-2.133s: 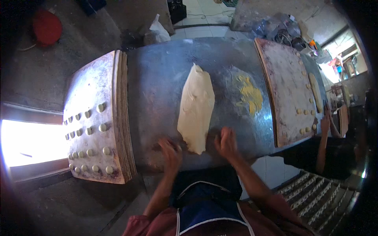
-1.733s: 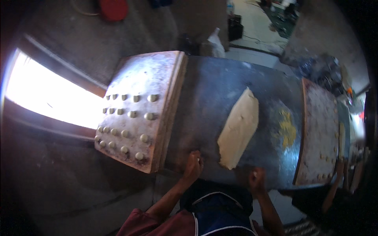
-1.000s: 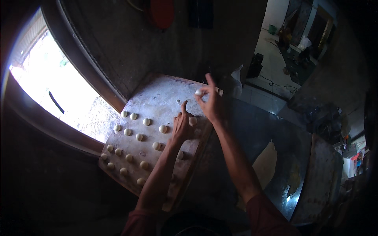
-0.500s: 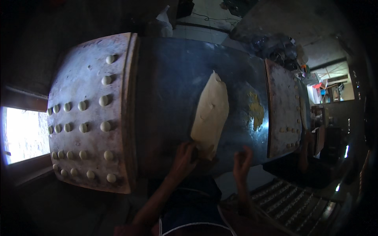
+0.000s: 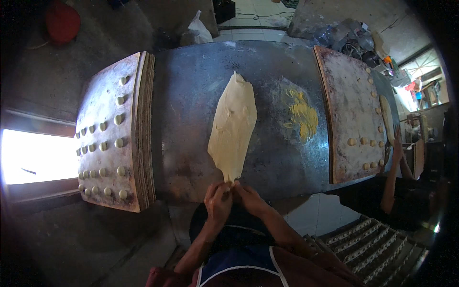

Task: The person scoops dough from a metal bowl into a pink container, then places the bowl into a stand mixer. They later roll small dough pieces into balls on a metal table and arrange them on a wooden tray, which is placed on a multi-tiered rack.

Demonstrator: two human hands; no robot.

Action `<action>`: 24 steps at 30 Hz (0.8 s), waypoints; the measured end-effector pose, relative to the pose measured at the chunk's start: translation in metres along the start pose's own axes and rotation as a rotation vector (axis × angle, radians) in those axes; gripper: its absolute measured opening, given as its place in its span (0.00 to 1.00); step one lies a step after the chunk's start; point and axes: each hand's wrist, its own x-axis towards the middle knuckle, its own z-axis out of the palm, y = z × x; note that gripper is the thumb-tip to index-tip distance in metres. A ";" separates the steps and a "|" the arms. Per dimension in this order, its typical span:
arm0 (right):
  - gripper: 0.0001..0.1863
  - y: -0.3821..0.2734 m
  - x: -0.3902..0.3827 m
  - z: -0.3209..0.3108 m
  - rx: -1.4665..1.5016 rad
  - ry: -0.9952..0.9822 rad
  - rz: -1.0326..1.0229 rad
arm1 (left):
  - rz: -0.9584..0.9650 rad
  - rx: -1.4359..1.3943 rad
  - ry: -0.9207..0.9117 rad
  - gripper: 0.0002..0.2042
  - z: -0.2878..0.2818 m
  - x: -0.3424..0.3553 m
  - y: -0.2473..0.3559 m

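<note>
A long, flat sheet of pale dough lies lengthwise on the dark table, tapering to a narrow strip at its near end. A creamy smear and a few wrinkles show on its top. My left hand pinches that narrow end near the table's front edge. Close beside it, my right hand is also closed on the dough's end, the fingertips of both hands nearly touching. To the right of the sheet, a yellow smear of soft fat is spread on the table.
Stacked wooden boards at left carry rows of small dough balls. Another board with dough balls lies at right. Beyond it, a co-worker's hand touches a long dough strip. A metal rack stands lower right.
My right hand has come in from the right and joined my left at the dough's near end. That end looks narrower now. The view has shifted and brightened.
</note>
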 end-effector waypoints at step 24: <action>0.36 -0.100 -0.009 0.022 -0.105 -0.426 -0.531 | -0.835 -0.898 -0.502 0.11 -0.005 0.012 -0.003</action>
